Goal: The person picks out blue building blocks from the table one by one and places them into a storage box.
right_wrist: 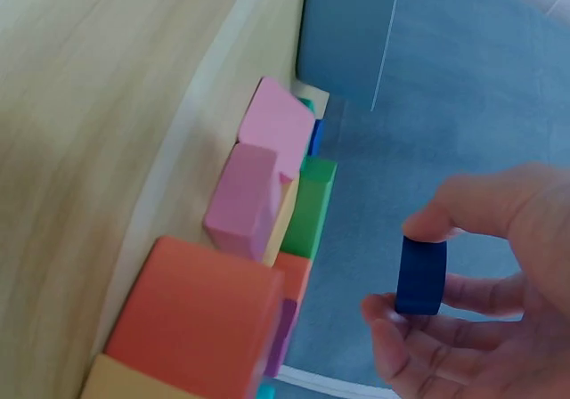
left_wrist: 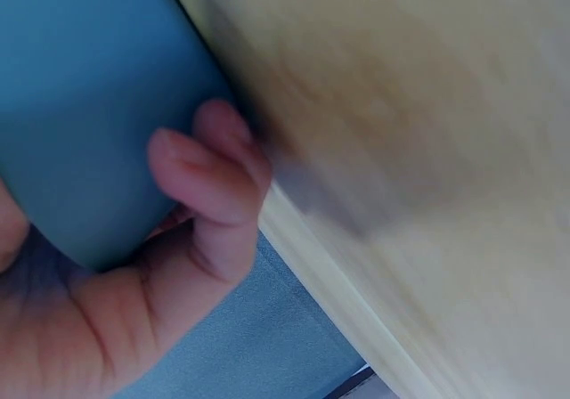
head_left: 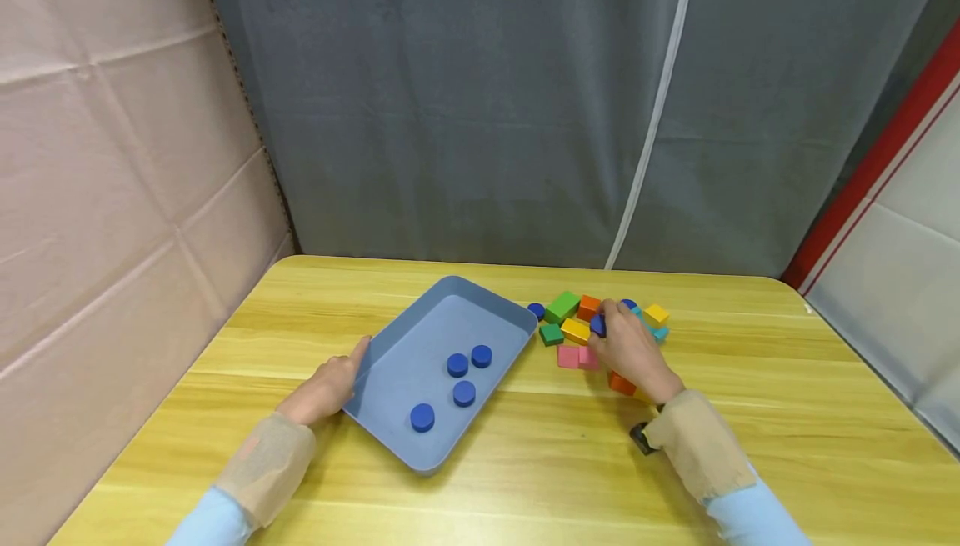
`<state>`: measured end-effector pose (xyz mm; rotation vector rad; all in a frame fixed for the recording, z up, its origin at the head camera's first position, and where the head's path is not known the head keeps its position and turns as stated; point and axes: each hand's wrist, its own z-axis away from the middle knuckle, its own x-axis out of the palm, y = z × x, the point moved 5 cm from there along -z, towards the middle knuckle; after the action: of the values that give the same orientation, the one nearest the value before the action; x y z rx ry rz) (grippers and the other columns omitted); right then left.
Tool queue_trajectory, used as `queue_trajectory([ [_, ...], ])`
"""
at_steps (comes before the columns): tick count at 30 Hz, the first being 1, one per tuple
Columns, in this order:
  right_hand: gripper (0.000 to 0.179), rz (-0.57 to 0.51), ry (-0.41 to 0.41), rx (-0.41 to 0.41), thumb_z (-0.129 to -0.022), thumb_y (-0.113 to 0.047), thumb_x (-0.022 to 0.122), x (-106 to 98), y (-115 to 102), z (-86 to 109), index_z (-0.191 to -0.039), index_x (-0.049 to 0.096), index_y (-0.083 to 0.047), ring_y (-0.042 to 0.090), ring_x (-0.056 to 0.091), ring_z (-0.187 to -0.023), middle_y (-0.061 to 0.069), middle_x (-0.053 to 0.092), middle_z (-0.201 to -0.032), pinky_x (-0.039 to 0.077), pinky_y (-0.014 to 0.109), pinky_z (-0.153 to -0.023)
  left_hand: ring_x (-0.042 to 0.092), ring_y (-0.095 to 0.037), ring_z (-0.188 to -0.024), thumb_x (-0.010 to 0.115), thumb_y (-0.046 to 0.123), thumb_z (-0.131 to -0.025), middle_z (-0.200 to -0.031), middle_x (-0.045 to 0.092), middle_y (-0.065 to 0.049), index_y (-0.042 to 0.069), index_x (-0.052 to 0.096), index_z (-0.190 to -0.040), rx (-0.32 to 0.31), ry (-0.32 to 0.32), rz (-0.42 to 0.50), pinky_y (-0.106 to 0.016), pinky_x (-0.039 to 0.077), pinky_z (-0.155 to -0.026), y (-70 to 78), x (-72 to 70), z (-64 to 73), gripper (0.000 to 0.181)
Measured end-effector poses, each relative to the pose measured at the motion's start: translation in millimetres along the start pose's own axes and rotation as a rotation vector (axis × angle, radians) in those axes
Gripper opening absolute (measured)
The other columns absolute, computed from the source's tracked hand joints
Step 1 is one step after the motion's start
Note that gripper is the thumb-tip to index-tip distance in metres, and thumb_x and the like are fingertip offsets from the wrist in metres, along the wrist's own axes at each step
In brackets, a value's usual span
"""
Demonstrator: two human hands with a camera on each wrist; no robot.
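A blue-grey tray [head_left: 390,375] lies at an angle on the table, with several round blue blocks [head_left: 422,418] inside. My left hand [head_left: 326,388] grips its left edge; in the left wrist view the fingers [left_wrist: 209,185] curl under the tray's wall [left_wrist: 98,87]. Over a cluster of coloured blocks on the right, my right hand [head_left: 630,350] pinches a dark blue round block [right_wrist: 421,276] between thumb and fingertips, held above the others. Beneath and around that hand lie pink blocks [right_wrist: 245,190], an orange block [right_wrist: 191,314] and green blocks [head_left: 562,308], some partly hidden.
Another blue round block [head_left: 536,311] lies between the tray's right corner and the cluster. Yellow [head_left: 656,315] and light blue blocks [head_left: 660,334] sit at the cluster's right side. A grey curtain [head_left: 465,112] hangs behind the wooden table [head_left: 525,479].
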<state>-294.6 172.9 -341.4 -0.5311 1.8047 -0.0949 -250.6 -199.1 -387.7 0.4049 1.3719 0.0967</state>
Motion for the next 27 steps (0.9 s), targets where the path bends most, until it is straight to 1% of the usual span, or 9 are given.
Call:
queue_trajectory([
  [5,0.039,-0.011,0.005,-0.006,-0.074,-0.009,0.067,-2,-9,-0.8,-0.103,0.049,0.009,0.028,0.053,-0.073,0.021,0.055,-0.092,0.051,0.041,-0.069,0.053,-0.037,-0.095,0.050,-0.014,-0.073,-0.101,0.054,-0.031,-0.007,0.016,-0.137,0.003,0.003,-0.001,-0.051,0.042,-0.084,-0.4,0.4,0.4,0.073],
  [10,0.038,-0.032,0.016,-0.049,-0.074,-0.007,0.067,-2,-19,-2.0,-0.103,0.050,0.011,0.028,0.054,-0.075,0.022,0.055,-0.094,0.052,0.041,-0.070,0.052,-0.038,-0.098,0.050,-0.013,-0.074,-0.105,0.053,-0.031,-0.007,0.015,-0.138,-0.012,-0.003,-0.001,-0.051,0.040,-0.087,-1.9,1.8,-0.6,0.073],
  [14,0.039,-0.042,0.018,-0.078,-0.074,-0.007,0.066,-2,-27,-3.5,-0.105,0.050,0.010,0.029,0.055,-0.077,0.024,0.054,-0.096,0.051,0.042,-0.071,0.052,-0.037,-0.097,0.050,-0.014,-0.074,-0.103,0.054,-0.031,-0.007,0.015,-0.138,-0.012,-0.006,-0.003,-0.051,0.041,-0.087,-1.6,1.7,-1.8,0.073],
  [18,0.036,-0.048,0.014,-0.105,-0.074,-0.008,0.066,-1,-35,-4.3,-0.103,0.052,0.008,0.028,0.056,-0.075,0.023,0.054,-0.097,0.052,0.041,-0.069,0.054,-0.034,-0.093,0.051,-0.014,-0.074,-0.100,0.055,-0.030,-0.008,0.015,-0.137,-0.007,-0.004,-0.012,-0.050,0.042,-0.085,-1.3,1.5,-2.3,0.073],
  [24,0.033,-0.070,-0.009,-0.135,-0.075,-0.009,0.067,4,-45,-3.2,-0.101,0.054,0.005,0.023,0.056,-0.071,0.017,0.054,-0.093,0.052,0.036,-0.064,0.054,-0.035,-0.094,0.051,-0.014,-0.074,-0.102,0.054,-0.031,-0.008,0.015,-0.138,-0.013,-0.005,-0.013,-0.050,0.041,-0.086,-1.8,2.3,-1.5,0.073],
  [27,0.033,-0.084,-0.023,-0.155,-0.074,-0.009,0.068,7,-51,-2.9,-0.101,0.054,0.005,0.021,0.055,-0.071,0.016,0.054,-0.092,0.052,0.034,-0.064,0.054,-0.036,-0.095,0.051,-0.014,-0.074,-0.101,0.054,-0.031,-0.008,0.015,-0.137,-0.009,-0.002,-0.016,-0.050,0.042,-0.086,-1.4,1.9,-1.1,0.073],
])
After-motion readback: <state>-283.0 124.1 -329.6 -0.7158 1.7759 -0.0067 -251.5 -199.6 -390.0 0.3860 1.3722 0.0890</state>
